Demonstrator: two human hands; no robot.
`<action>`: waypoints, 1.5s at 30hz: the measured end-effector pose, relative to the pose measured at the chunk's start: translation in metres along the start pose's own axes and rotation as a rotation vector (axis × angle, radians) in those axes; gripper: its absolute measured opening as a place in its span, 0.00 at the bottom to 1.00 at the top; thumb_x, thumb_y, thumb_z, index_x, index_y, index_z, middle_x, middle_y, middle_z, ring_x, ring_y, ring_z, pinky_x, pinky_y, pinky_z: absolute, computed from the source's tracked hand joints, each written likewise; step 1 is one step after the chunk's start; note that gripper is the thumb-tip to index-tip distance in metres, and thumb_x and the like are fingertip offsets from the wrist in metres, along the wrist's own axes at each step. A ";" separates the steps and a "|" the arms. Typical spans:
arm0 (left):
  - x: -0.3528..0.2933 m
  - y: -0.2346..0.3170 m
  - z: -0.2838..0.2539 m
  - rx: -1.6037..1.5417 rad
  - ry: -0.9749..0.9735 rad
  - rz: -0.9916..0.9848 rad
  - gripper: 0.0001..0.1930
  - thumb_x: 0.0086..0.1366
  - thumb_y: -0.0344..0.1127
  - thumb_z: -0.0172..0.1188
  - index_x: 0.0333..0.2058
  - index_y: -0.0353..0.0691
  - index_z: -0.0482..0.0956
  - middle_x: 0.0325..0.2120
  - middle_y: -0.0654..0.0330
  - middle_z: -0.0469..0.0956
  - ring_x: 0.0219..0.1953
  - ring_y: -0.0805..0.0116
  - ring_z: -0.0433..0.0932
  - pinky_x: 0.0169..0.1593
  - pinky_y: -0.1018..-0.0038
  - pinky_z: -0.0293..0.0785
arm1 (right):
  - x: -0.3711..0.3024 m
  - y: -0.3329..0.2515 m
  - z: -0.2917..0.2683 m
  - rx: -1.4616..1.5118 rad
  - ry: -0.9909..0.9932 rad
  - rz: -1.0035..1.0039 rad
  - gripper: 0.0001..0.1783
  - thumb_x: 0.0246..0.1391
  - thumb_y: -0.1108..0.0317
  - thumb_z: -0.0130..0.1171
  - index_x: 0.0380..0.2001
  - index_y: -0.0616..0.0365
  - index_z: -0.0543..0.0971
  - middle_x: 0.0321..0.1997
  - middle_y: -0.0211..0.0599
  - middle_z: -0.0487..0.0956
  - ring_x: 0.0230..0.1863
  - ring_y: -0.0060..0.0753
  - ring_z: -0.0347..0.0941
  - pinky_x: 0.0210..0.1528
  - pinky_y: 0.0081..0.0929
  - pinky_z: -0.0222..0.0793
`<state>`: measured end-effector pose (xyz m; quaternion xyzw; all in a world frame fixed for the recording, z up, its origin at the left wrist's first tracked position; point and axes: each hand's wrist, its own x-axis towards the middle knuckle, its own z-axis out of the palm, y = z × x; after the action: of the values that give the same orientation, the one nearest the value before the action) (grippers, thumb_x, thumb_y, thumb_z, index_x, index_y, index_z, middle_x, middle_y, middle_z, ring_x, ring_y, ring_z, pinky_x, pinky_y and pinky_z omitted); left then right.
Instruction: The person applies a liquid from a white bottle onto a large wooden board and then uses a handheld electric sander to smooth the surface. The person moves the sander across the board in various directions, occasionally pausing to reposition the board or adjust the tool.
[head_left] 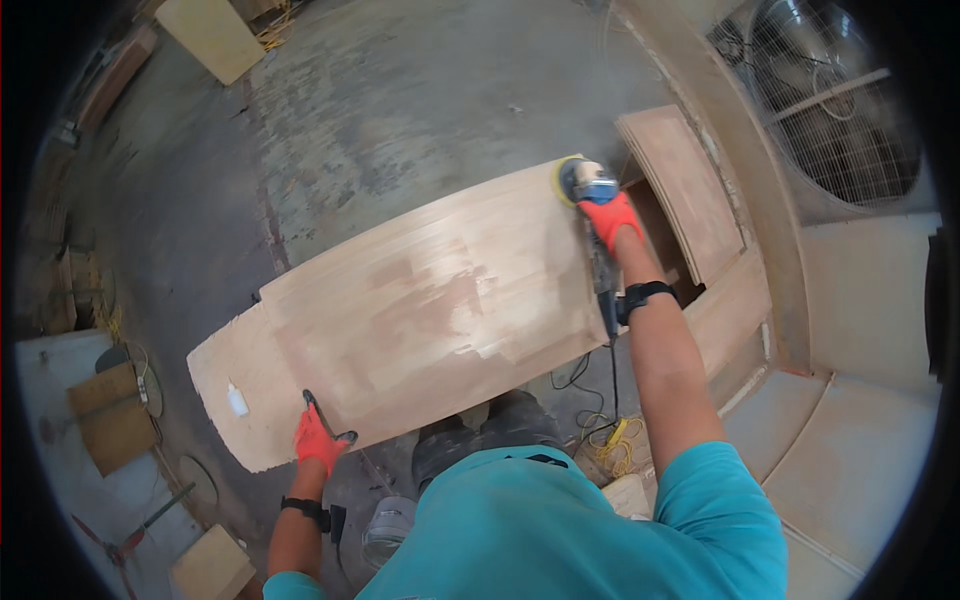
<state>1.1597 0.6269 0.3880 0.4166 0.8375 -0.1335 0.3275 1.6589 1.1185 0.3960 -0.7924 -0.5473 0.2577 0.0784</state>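
A long pale wooden panel [420, 300] with patchy light and brownish areas lies across in front of me. My right hand [608, 218], in a red glove, grips a power sander [597, 183] at the panel's far right corner. Its round, yellow-rimmed disc [562, 182] rests at the edge there, and the tool's dark body points back toward my forearm. My left hand [318, 440], also gloved in red with dark fingertips, lies on the near left edge of the panel, thumb and fingers spread. A small white bottle [237, 400] lies on the panel's left end.
Stacked wooden panels [685, 190] stand to the right, near a large caged fan [835, 100]. A black cord [614, 380] and a coiled yellow cable [622, 445] lie on the floor by my right side. A grey bucket [388, 528] stands near my left leg.
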 end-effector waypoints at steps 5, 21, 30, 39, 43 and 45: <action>0.003 -0.002 0.001 -0.024 0.021 0.009 0.64 0.46 0.49 0.81 0.73 0.34 0.47 0.66 0.48 0.63 0.69 0.51 0.62 0.71 0.61 0.57 | -0.022 -0.030 0.016 0.020 -0.086 -0.024 0.52 0.41 0.38 0.71 0.61 0.62 0.67 0.60 0.53 0.78 0.60 0.49 0.77 0.59 0.41 0.74; 0.000 -0.016 -0.003 -0.050 0.000 0.063 0.60 0.47 0.57 0.77 0.73 0.40 0.53 0.59 0.50 0.67 0.64 0.52 0.66 0.68 0.57 0.59 | -0.295 -0.273 0.179 -0.296 -0.514 -0.529 0.46 0.45 0.40 0.68 0.59 0.58 0.65 0.57 0.49 0.80 0.59 0.51 0.76 0.60 0.40 0.72; -0.015 -0.060 0.037 -0.411 0.343 0.145 0.42 0.58 0.52 0.71 0.69 0.50 0.65 0.56 0.58 0.74 0.55 0.61 0.75 0.63 0.61 0.66 | -0.359 -0.327 0.239 -0.424 -0.555 -0.775 0.46 0.44 0.40 0.68 0.59 0.58 0.67 0.57 0.53 0.80 0.60 0.53 0.76 0.60 0.41 0.72; -0.018 -0.127 0.178 -2.230 -0.203 -0.032 0.29 0.77 0.55 0.46 0.59 0.32 0.75 0.49 0.53 0.82 0.50 0.62 0.81 0.57 0.64 0.76 | -0.434 -0.226 0.210 -0.555 -0.706 -0.918 0.48 0.45 0.45 0.71 0.66 0.54 0.64 0.55 0.54 0.80 0.58 0.55 0.77 0.59 0.41 0.72; -0.019 -0.104 0.199 -2.573 -0.407 0.131 0.39 0.76 0.65 0.39 0.61 0.31 0.72 0.56 0.45 0.78 0.58 0.47 0.77 0.64 0.53 0.71 | -0.459 -0.184 0.212 -0.607 -0.769 -1.008 0.49 0.44 0.47 0.71 0.67 0.53 0.63 0.55 0.53 0.80 0.57 0.54 0.77 0.59 0.41 0.73; -0.032 -0.088 0.166 -2.630 -0.360 0.028 0.39 0.74 0.66 0.42 0.60 0.29 0.72 0.54 0.43 0.79 0.56 0.47 0.78 0.62 0.53 0.73 | -0.472 -0.171 0.210 -0.679 -0.783 -1.058 0.49 0.45 0.47 0.71 0.68 0.53 0.63 0.56 0.53 0.80 0.57 0.54 0.77 0.59 0.42 0.73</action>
<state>1.1771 0.4707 0.2801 -0.2233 0.2831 0.7216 0.5911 1.2871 0.7234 0.4380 -0.2535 -0.8936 0.2658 -0.2580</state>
